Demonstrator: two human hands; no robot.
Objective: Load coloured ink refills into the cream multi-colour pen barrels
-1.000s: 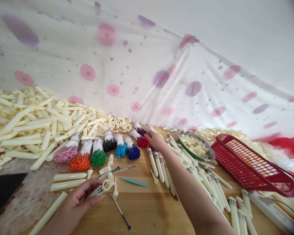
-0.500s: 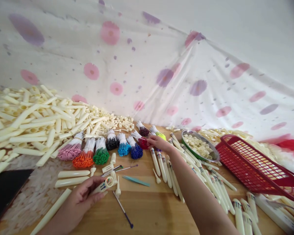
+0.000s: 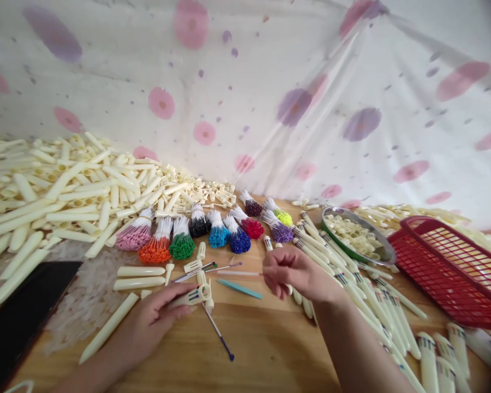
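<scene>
My left hand (image 3: 151,322) is closed around a cream multicolour pen barrel (image 3: 193,295), its slotted top with coloured sliders facing right. My right hand (image 3: 297,273) pinches a thin, pale pen refill (image 3: 245,273); it points left, and its other end is hidden in my fingers. Between the hands lie a flat turquoise strip (image 3: 239,289) and some loose refills, one with a blue tip (image 3: 230,356). Slotted cream pen parts (image 3: 193,266) rest just beyond the held barrel. Behind them fan out bundles of refills, among them a red one (image 3: 252,227) and a blue one (image 3: 239,242).
Cream pen barrels (image 3: 65,191) are heaped at the left, above a dark flat panel (image 3: 28,311). Rows of pens (image 3: 364,295) lie to the right. Beyond them are a metal bowl (image 3: 388,255) of cream parts and a red plastic basket (image 3: 433,284). A spotted sheet (image 3: 229,98) hangs behind.
My right hand has left the red bundle and come nearer, now with a refill in its fingers. My left hand keeps hold of the pen barrel. The camera view has shifted slightly.
</scene>
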